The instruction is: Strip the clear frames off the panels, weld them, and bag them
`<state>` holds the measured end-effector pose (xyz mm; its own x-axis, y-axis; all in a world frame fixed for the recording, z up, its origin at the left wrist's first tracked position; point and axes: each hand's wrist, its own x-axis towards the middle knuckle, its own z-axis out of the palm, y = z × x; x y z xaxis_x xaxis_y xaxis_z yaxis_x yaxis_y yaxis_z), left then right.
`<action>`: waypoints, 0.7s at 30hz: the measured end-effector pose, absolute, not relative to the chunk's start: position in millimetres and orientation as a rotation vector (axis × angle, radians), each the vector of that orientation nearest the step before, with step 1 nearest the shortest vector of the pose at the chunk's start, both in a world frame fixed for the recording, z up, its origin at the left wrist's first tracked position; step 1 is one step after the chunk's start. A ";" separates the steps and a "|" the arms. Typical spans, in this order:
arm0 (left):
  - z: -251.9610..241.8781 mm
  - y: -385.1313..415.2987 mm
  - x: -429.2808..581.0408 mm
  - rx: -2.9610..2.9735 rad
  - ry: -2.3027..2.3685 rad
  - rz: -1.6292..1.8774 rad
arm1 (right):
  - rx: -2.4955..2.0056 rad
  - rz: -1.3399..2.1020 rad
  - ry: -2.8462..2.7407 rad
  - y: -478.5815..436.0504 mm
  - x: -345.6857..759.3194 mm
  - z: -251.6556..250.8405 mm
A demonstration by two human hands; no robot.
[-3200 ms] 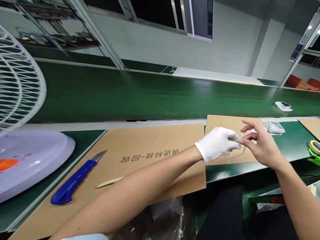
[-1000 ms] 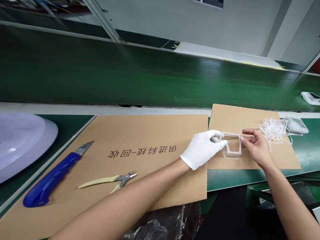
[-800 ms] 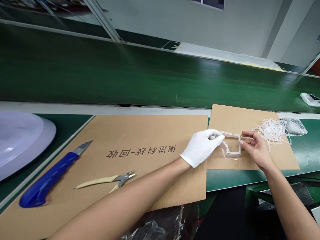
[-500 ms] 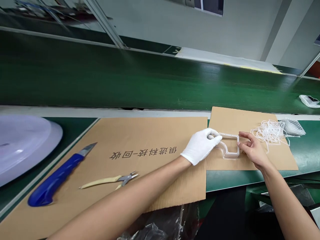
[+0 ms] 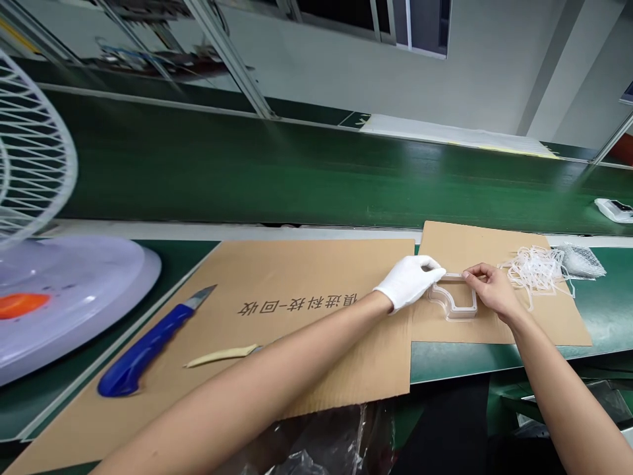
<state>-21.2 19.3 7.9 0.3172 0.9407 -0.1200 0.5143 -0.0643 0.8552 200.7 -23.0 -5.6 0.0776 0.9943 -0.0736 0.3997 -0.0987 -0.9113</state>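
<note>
Two-handed work on a clear frame (image 5: 462, 314), a notched plastic piece with a white band along its outline, located right of centre in the frame of view, over the smaller cardboard sheet (image 5: 548, 330) on the green counter (image 5: 459, 359). The left hand (image 5: 411, 282), gloved in white, has thumb and forefinger brought together at the piece's upper left corner, apparently gripping it, with a small gap showing behind the tips. The right hand (image 5: 492, 290), bare, has thumb and forefinger pinched at the upper right corner; whether they hold the band or the rim beneath cannot be told. For good handling, the gloved grip is best left light but steady, so that the thin wall does not bow, while the bare fingertips, which likely feel the edge better, work along one short stretch at a time. The notched corners probably call for most care, since a narrow band could lift or twist there. The loose heap of white strands (image 5: 537, 270), just beyond the right hand, could snag on the fingers; the blue-handled knife (image 5: 148, 349), at lower left, lies well apart from both hands.
</note>
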 end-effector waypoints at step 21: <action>4.1 12.9 -27.4 1.460 1.160 0.564 | -1.756 0.990 -1.514 -24.5 181.0 2.6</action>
